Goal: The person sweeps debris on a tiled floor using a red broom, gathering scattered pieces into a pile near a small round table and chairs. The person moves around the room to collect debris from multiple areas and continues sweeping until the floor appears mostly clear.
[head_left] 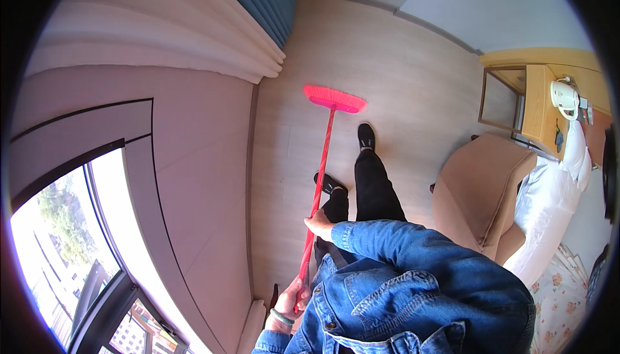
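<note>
A broom (324,149) with a long red handle slants forward across the floor, its wide pink bristle head lying against the boards ahead of my feet. My right hand (319,224) is wrapped round the middle part of the handle. Close to the handle's upper end, my left hand (290,301) grips it, with a pale green bangle on that wrist. Both arms are in blue denim sleeves. My black shoes (366,136) stand to the right of the handle, one farther forward than the other.
A wall with a window (71,225) runs along the left, with white and blue curtains (194,31) beyond it. At right stand a brown upholstered chair (481,186), a wooden desk (540,96) and a white kettle (565,99). White bags (549,205) lie behind the chair.
</note>
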Demonstrator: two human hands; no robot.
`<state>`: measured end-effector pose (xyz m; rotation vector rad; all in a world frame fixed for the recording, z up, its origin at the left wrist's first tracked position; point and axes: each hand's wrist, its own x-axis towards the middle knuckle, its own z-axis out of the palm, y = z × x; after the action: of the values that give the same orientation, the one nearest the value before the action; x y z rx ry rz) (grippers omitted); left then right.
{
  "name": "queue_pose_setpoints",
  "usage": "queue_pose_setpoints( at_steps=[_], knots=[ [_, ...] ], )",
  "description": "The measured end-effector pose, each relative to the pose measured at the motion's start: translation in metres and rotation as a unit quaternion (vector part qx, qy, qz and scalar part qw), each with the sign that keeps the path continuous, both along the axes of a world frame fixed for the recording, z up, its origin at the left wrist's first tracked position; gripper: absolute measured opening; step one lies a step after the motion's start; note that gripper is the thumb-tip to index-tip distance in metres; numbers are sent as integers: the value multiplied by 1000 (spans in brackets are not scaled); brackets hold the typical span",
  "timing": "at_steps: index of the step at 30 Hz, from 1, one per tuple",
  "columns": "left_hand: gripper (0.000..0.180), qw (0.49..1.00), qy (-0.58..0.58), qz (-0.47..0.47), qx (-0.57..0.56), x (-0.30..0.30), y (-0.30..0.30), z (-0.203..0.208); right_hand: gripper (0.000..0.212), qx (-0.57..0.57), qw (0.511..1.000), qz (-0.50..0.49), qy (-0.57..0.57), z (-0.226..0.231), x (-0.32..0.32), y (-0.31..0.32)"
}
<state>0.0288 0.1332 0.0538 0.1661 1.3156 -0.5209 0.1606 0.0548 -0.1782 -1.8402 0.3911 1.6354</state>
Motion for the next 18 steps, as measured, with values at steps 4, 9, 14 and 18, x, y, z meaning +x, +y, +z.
queue_pose_setpoints(
  at_steps=[4,9,14,18],
  knots=[
    [30,1000,12,-13,-25,40,-4,-7,59,21,1000,-12,-19,-11,43,-6],
    [30,997,-50,-17,-59,137,-23,-42,48,31,989,-30,-139,-34,147,-21],
    [27,991,-105,5,-79,265,-73,-109,51,15,983,-59,-171,-85,302,-59],
    [26,987,-134,10,-88,345,-128,-149,53,-3,982,-9,-188,-113,402,-117]
  ],
)
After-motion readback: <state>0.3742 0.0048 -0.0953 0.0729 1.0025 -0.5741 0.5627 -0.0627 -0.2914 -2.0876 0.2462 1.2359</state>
